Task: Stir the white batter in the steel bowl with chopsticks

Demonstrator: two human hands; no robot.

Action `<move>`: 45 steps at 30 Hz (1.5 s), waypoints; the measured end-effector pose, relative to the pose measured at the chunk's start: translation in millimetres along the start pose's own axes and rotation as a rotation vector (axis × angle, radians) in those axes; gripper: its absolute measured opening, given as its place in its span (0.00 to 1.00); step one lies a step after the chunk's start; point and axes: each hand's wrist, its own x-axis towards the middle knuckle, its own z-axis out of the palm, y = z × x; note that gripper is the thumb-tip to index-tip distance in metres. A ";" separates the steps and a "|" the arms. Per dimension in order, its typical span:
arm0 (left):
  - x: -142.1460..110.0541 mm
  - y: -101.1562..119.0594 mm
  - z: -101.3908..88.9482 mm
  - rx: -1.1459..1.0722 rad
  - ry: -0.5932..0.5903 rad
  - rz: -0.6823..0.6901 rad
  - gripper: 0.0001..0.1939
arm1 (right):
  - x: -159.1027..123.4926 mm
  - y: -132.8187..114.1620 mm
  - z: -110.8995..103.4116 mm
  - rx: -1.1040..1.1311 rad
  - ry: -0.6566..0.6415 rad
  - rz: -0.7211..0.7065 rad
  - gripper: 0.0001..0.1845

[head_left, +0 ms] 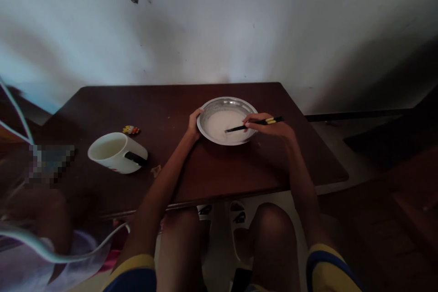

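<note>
Stainless-steel bowl, one of it, sits on the table near the middle, between your two hands. Your left hand grips its left rim, thumb at the edge and fingers around the outside. Your right hand, at the bowl's right side, is closed on black chopsticks with gold-coloured bands toward the upper end; they lie so close together that you cannot tell whether there are one or two. Their tips reach into one pool of pale, batter-like mixture that covers the bottom of the bowl. Out to your left, well apart from the bowl, stands one white mug with one black handle turned toward you. Just beyond it lies one small yellow, red and white figurine. All of this rests on one dark reddish-brown table, set near a pale wall bearing two dark marks high on the left. Below the near edge show your two knees and two white sandals with black patterns. At far left, part of another person shows dimly beside white cords.
</note>
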 end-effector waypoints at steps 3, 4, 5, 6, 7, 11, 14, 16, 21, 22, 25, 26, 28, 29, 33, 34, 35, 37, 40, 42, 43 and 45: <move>0.3 0.2 0.3 0.018 0.006 0.000 0.11 | 10.3 1.2 13.9 -0.093 0.105 0.012 0.16; 0.4 0.1 0.4 0.023 0.013 0.002 0.11 | 9.9 5.0 12.3 -0.122 0.158 0.036 0.15; 0.5 -0.1 0.5 0.024 0.018 0.004 0.12 | 7.3 9.5 7.4 -0.142 0.204 0.063 0.13; 0.5 -0.3 0.6 0.023 0.021 0.006 0.12 | 2.9 13.8 0.2 -0.152 0.235 0.086 0.12; 0.5 -0.7 0.7 0.019 0.020 0.007 0.12 | -2.2 16.8 -7.8 -0.152 0.240 0.101 0.11; 0.2 -1.4 0.8 0.007 0.004 -0.002 0.11 | -11.6 8.9 -19.1 -0.069 0.049 0.059 0.14; -0.4 -0.3 1.3 0.005 0.011 -0.012 0.09 | 0.0 -4.8 1.4 -0.037 -0.060 -0.024 0.18; -1.2 1.1 2.2 0.005 0.020 -0.011 0.09 | 7.8 -5.4 12.1 -0.073 0.006 -0.026 0.17; -3.2 3.8 4.9 -0.006 0.021 -0.018 0.07 | -1.6 16.8 -11.0 -0.142 0.216 0.098 0.12; -3.3 3.7 5.1 -0.008 0.024 -0.019 0.07 | -5.1 18.6 -17.0 -0.125 0.180 0.096 0.13; -2.5 2.5 4.2 -0.013 0.029 -0.019 0.07 | -6.0 11.2 -15.7 -0.041 -0.014 0.022 0.16; -2.0 1.9 3.5 -0.015 0.029 -0.018 0.07 | -2.9 6.4 -9.1 -0.026 -0.060 -0.009 0.18; -0.6 0.7 1.9 -0.019 0.025 -0.016 0.09 | 5.6 -1.1 6.2 -0.043 -0.060 -0.048 0.18; 0.0 0.2 1.1 -0.022 0.022 -0.017 0.09 | 9.3 -2.3 11.8 -0.068 -0.021 -0.045 0.18; 1.6 -0.8 0.0 -0.042 0.006 -0.027 0.11 | 7.5 11.1 3.2 -0.167 0.222 0.070 0.12; 1.6 -0.7 0.2 -0.046 0.004 -0.030 0.12 | 3.7 15.4 -4.0 -0.177 0.253 0.093 0.11; 1.4 -0.6 0.6 -0.049 0.004 -0.033 0.12 | -0.1 18.2 -10.5 -0.175 0.259 0.104 0.11; 0.7 -0.1 1.7 -0.052 0.009 -0.037 0.11 | -4.5 17.8 -16.4 -0.135 0.184 0.083 0.12; -0.8 1.2 3.4 -0.050 0.024 -0.029 0.10 | 1.4 6.4 -3.8 -0.060 0.011 0.005 0.15; -1.7 2.3 4.2 -0.046 0.038 -0.022 0.09 | 8.8 0.8 8.7 -0.062 -0.002 -0.014 0.16; -2.2 2.9 4.6 -0.044 0.043 -0.024 0.08 | 11.3 0.5 12.3 -0.077 0.038 -0.001 0.16; -3.1 3.9 5.1 -0.044 0.044 -0.036 0.08 | 11.2 5.0 10.9 -0.116 0.170 0.059 0.14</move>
